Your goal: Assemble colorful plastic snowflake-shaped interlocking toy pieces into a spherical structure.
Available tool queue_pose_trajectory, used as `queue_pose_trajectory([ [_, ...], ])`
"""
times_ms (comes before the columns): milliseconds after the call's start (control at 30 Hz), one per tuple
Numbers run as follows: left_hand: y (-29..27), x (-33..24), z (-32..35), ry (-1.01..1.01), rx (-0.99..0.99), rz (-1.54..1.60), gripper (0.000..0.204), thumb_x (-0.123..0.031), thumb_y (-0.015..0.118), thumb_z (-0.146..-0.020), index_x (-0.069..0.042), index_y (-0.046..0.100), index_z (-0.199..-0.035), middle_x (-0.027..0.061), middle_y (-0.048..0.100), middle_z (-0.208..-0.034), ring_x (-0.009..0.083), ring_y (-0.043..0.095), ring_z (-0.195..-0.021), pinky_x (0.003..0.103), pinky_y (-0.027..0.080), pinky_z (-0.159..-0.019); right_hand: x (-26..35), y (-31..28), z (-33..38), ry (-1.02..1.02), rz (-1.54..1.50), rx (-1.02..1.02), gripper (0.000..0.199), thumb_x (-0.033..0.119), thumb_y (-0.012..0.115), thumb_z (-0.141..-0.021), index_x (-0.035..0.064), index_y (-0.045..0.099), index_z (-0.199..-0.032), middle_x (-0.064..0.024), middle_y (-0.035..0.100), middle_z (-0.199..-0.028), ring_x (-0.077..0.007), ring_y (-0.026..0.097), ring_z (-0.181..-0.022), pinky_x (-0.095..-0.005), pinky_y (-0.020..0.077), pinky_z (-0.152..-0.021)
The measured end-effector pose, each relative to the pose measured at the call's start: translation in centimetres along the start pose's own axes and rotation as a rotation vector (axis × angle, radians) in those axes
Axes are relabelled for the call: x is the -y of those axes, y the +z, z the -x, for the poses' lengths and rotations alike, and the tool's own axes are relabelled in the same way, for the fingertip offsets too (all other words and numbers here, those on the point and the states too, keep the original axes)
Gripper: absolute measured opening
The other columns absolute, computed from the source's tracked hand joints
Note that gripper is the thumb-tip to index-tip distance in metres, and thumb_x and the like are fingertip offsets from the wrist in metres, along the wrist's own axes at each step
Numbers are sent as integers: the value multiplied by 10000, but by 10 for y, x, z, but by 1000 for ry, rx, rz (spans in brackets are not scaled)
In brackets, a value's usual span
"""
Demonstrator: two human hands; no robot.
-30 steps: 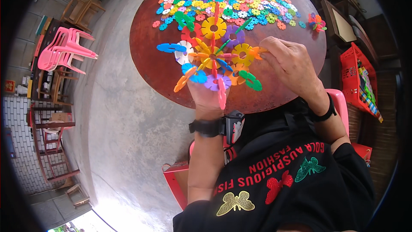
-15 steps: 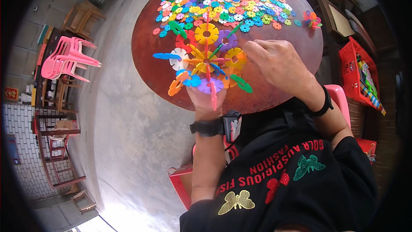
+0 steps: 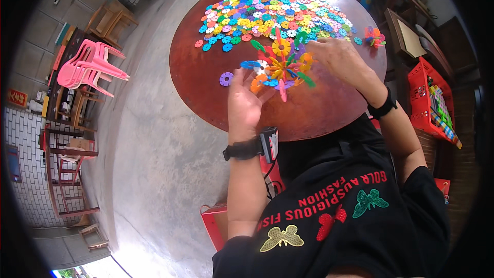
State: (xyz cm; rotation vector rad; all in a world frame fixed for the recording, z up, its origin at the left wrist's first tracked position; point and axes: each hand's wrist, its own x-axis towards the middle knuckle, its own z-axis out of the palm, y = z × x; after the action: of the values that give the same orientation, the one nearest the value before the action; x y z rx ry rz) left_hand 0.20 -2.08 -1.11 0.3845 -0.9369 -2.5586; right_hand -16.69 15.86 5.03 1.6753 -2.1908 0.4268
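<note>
A ball-like cluster of slotted plastic flower discs [image 3: 284, 67], in several colours, is above the near half of the round table. My right hand [image 3: 337, 57] is closed in a pinch at the cluster's upper right, by its yellow-orange discs; the fingertips are partly hidden. To the cluster's left is my left hand [image 3: 245, 104], palm showing and fingers apart, beside the white, blue and orange discs. Some of its fingertips are hidden behind them, and whether they touch is unclear. A single purple flower disc [image 3: 226, 79] lies just left of that hand.
Many loose flower discs [image 3: 257, 13] spread over the far half of the brown round table [image 3: 206, 104]. A smaller joined disc piece [image 3: 375, 37] sits near its right edge. Further right stands a red basket [image 3: 422, 104]; pink stacked chairs [image 3: 91, 67] stand at far left.
The cluster has moved right and away from me. My left hand has come from beneath it to its left side, fingers spreading. The purple disc now shows on the table.
</note>
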Motion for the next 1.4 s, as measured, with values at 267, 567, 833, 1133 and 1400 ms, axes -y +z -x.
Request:
queue_pose_trajectory([
  [267,7,23,-6,11,-165,-542,636,-235,623,-872,-56,298,-1389,115,466,-1283,204,469,-1155,414,437,-855,-36,15,37,49,-173,70,389,167,622,-791,69,553,-1161,-192,609,-1062,-364,595,-966,-436,477,-802],
  [567,-5,26,-9,219,-255,-995,118,-37,581,-880,-21,578,-997,46,617,-971,104,614,-810,248,532,-598,-56,-145,86,299,-605,-113,269,147,573,-893,31,564,-1135,-9,601,-844,-70,542,-680,-206,416,-604],
  [833,-21,10,-11,480,-544,-923,213,-127,514,-937,-33,525,-1127,82,565,-1107,158,558,-1017,308,496,-796,-159,-55,150,658,-1200,-287,173,221,524,-947,84,589,-1029,46,556,-782,-23,480,-635,-174,362,-557],
  [1133,13,-14,-4,408,-480,-925,430,-298,585,-910,-60,457,-1245,93,502,-1199,193,493,-1113,347,432,-894,-181,-20,157,788,-1488,-407,181,219,500,-964,67,565,-1038,49,522,-735,-24,465,-590,-172,352,-529],
  [1400,-50,-73,-14,396,-548,-1519,334,-144,622,-835,-50,569,-1151,128,600,-1104,211,583,-999,339,466,-876,-183,-11,162,858,-1491,-374,132,204,500,-958,82,551,-965,55,516,-702,-19,454,-566,-171,344,-512],
])
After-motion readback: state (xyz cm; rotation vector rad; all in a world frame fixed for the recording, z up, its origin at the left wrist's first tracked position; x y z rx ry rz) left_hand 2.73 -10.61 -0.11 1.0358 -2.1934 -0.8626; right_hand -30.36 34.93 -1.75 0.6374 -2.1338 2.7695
